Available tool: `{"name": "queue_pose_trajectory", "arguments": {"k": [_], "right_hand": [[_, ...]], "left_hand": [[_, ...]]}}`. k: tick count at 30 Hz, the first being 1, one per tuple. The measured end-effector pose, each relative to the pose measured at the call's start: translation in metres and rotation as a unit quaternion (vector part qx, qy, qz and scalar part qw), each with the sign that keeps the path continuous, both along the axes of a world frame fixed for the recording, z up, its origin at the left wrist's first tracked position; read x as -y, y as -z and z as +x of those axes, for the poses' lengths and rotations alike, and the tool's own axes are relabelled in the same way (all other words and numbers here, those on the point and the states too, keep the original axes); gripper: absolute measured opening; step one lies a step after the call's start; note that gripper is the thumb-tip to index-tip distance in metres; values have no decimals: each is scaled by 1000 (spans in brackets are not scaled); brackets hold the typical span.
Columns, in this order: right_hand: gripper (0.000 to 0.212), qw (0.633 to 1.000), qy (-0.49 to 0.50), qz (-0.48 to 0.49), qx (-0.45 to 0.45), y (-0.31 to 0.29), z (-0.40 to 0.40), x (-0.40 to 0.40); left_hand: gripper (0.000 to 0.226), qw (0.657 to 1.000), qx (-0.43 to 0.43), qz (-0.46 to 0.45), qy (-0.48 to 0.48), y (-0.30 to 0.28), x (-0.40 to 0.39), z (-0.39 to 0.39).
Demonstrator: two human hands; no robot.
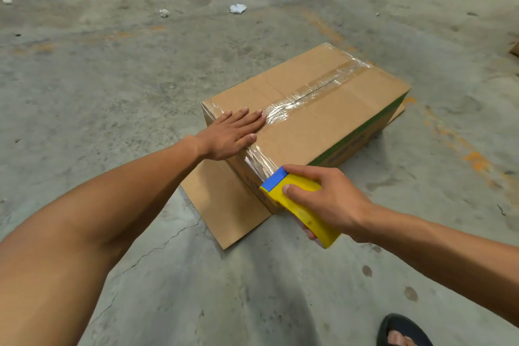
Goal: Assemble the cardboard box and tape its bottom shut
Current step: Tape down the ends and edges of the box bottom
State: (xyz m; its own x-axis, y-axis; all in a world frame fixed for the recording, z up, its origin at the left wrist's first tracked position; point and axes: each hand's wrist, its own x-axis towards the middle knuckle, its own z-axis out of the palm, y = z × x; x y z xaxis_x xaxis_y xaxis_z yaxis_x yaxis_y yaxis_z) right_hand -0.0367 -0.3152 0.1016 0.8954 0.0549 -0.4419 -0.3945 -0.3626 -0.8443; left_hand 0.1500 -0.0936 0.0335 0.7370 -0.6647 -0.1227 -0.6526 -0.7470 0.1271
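Right hand (328,199) grips dispenser (302,205); roll hidden.

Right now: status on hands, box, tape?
Left hand flat on box. Right hand gripping tape dispenser at near end. Tape over seam. Nothing blocking.

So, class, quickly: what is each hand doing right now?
Left hand: open, pressed flat on the taped box.
Right hand: closed around the yellow tape dispenser at the box's near end.
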Motion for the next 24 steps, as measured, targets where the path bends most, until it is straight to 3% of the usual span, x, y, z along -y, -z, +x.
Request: {"name": "queue_pose_trajectory", "arguments": {"k": [13, 18, 24], "right_hand": [[41, 1000, 24, -5, -11, 21, -23, 10], [42, 1000, 29, -4, -2, 25, -23, 9], [41, 996, 77, -10, 46, 40, -46, -2]], "left_hand": [[70, 997, 37, -38, -48, -4, 9, -22], [66, 996, 39, -52, 63, -8, 43, -57], [66, 998, 31, -26, 56, 3, 51, -60]]}}
